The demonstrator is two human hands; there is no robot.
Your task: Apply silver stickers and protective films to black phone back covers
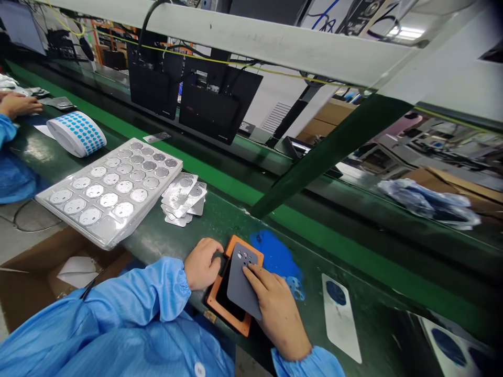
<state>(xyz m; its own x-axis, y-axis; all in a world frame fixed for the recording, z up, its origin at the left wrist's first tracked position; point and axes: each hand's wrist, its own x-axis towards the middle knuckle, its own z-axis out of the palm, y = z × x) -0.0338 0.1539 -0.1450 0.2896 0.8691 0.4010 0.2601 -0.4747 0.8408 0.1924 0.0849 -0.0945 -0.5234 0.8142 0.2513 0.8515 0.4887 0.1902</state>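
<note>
A grey phone back cover [240, 285] with camera holes near its top lies tilted over an orange fixture [213, 299] with a dark inner bed. My right hand [277, 306] holds the cover by its right side, fingers stretched across its face and the thumb hidden. At the fixture's upper left edge, my left hand [202, 264] is closed, with curled index finger and thumb against a black part of it. Blue film scraps [275, 251] lie just beyond the fixture. Right of my right hand rests a pale phone-shaped plate [341, 327] with a dark blue round patch.
A clear tray [106, 242] of round metallic pieces stands left, beside a pile of silvery plates [183, 201]. Behind it sits a sticker roll [78, 133]. A co-worker's hand [18, 104] is at far left. A green slanted post [334, 152] rises behind the bench; a cardboard box [31, 262] is below.
</note>
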